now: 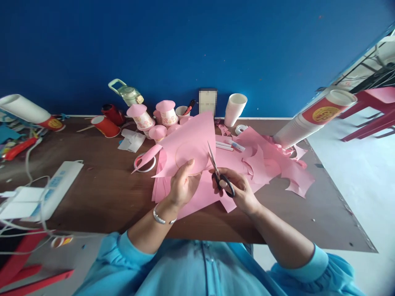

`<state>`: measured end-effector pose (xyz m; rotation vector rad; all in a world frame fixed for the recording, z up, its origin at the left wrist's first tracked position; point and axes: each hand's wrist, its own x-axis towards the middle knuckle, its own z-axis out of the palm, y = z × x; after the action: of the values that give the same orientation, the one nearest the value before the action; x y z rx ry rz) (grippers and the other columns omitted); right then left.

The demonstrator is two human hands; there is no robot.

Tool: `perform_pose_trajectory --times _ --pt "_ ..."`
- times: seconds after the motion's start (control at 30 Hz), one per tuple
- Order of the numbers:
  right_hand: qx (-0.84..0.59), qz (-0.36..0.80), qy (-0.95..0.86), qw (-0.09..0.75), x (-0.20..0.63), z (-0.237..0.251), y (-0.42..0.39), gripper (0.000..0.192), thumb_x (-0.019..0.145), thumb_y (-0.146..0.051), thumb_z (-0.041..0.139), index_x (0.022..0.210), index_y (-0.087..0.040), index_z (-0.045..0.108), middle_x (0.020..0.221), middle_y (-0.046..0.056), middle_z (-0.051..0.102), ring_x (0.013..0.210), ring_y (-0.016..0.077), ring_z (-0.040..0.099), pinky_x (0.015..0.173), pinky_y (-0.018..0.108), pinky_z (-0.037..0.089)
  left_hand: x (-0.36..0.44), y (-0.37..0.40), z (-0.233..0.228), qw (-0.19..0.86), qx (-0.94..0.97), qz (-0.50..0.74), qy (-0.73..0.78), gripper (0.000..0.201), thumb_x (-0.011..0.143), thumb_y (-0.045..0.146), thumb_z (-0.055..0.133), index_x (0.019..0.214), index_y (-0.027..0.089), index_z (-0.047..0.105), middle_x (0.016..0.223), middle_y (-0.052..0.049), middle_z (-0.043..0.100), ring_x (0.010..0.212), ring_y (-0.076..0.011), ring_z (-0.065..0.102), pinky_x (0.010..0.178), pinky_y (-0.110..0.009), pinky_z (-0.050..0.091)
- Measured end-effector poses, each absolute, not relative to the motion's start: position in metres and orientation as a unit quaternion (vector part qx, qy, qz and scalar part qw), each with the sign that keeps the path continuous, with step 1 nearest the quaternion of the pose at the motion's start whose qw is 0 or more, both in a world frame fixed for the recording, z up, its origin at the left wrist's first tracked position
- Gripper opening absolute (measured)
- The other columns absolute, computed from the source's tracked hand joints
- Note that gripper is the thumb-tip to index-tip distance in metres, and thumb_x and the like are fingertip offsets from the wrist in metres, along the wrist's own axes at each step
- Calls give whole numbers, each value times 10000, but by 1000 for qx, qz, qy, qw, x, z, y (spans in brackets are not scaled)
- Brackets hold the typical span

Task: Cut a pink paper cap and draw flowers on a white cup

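While left hand pinches pink sheet, scissors beside

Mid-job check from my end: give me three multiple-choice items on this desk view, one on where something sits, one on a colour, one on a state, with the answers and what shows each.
1. Where does the white power strip lie on the table?
A. Left of the person's hands
B. Against the wall behind the cups
C. Under the pink paper

2. What colour is the sheet held in the left hand?
A. Red
B. Pink
C. White

3. How do the scissors stand in the right hand?
A. Lying flat on the table, untouched
B. Gripped by the handles, blades at the sheet's edge
C. Stored in a cup

Answers:
1 A, it lies on the left side of the table, with cables beside it.
2 B, the lifted sheet matches the pink pile beneath.
3 B, fingers pass through the black handles and the blades point up into the paper.
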<state>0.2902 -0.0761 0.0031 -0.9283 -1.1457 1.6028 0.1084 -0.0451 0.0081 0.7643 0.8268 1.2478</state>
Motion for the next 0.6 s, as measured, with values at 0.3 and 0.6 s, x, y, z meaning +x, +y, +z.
perform_pose_trajectory --times 0.3,0.6 --pt "-392 632 -470 475 289 7 -75 539 858 -657 823 1145 -205 761 789 29 688 669 160 655 547 254 470 117 -51 34 761 343 471 285 330 868 499 671 773 199 772 801 -123 779 1108 -406 757 1005 -593 642" --pt "-397 624 -477 475 290 4 -76 513 881 -652 800 1138 -211 748 797 26 687 681 167 656 552 266 470 117 -52 32 760 334 483 278 313 887 455 657 752 195 768 871 -135 806 1130 -408 755 997 -576 645"
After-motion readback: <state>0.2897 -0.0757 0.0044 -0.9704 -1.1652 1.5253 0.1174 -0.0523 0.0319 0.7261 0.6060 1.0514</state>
